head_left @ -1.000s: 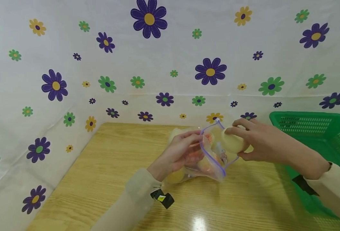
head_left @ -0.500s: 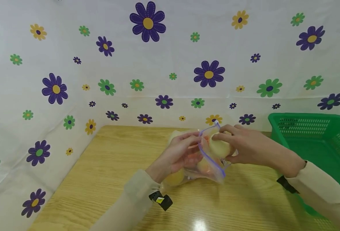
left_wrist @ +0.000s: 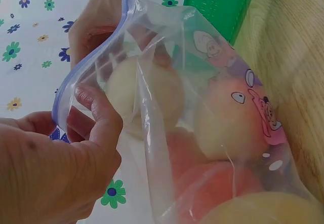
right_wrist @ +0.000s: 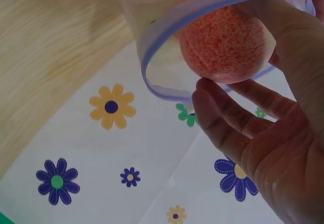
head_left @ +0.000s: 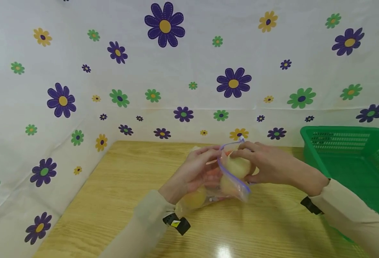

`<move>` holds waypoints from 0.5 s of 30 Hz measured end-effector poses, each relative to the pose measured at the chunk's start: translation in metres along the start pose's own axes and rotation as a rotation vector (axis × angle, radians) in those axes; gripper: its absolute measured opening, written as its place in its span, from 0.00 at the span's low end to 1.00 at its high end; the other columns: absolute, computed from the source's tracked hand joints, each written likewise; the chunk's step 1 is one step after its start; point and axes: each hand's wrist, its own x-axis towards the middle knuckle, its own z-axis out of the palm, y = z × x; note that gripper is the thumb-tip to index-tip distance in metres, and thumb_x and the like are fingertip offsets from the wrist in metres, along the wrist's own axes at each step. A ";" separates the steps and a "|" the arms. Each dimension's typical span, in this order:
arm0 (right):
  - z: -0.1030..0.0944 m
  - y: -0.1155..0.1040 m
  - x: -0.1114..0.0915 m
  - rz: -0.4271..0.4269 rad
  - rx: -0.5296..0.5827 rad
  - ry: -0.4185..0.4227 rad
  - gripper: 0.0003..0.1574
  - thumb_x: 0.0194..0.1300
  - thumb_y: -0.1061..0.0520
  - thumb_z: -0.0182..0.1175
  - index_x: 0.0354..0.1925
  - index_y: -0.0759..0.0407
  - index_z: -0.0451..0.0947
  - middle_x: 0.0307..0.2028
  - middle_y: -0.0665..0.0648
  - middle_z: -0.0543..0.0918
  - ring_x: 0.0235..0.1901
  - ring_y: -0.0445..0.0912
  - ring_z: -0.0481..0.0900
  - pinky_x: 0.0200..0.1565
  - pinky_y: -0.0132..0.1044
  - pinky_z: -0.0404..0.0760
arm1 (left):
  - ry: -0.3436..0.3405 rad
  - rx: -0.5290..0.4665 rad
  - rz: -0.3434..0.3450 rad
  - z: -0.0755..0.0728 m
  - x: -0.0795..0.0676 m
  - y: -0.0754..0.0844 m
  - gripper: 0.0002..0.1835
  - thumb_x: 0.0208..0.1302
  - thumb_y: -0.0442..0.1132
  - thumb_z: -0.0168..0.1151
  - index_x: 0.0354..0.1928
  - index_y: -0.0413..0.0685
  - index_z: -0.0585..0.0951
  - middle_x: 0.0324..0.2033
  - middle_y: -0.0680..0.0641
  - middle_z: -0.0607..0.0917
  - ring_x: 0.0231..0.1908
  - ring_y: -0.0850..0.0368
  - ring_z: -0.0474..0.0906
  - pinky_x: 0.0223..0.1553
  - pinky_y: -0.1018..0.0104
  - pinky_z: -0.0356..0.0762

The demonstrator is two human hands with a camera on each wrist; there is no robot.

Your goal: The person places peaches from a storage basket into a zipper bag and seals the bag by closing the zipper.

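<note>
- The left hand (head_left: 195,170) pinched the rim (head_left: 234,177) of the clear bag (left_wrist: 159,183), seemingly to hold its mouth spread.
- The right hand (head_left: 268,163) was clamped around a peach-like fruit (right_wrist: 225,44) in the bag's mouth, probably to clear the rim.
- Other fruit (left_wrist: 228,122) lay inside the bag, apparently weighting it.
- A green basket (head_left: 315,156) stood right of the bag.
</note>
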 end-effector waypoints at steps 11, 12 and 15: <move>0.011 -0.006 0.008 -0.096 0.186 0.037 0.42 0.53 0.58 0.78 0.66 0.57 0.74 0.62 0.56 0.79 0.52 0.49 0.81 0.46 0.40 0.87 | -0.030 0.019 0.035 -0.004 -0.007 0.007 0.17 0.76 0.39 0.55 0.62 0.43 0.76 0.44 0.51 0.79 0.44 0.59 0.77 0.37 0.72 0.83; 0.012 -0.007 0.009 -0.095 0.212 0.051 0.40 0.54 0.61 0.78 0.64 0.58 0.75 0.60 0.57 0.79 0.51 0.49 0.81 0.45 0.38 0.88 | -0.031 0.021 0.035 -0.005 -0.008 0.007 0.17 0.76 0.39 0.55 0.62 0.43 0.76 0.43 0.51 0.79 0.44 0.59 0.77 0.37 0.72 0.83; 0.014 -0.009 0.010 -0.085 0.277 0.099 0.32 0.54 0.65 0.77 0.56 0.60 0.76 0.54 0.56 0.80 0.48 0.49 0.81 0.42 0.36 0.89 | -0.016 0.021 0.030 -0.008 -0.009 0.008 0.18 0.77 0.41 0.55 0.63 0.44 0.77 0.43 0.52 0.79 0.46 0.58 0.77 0.38 0.71 0.84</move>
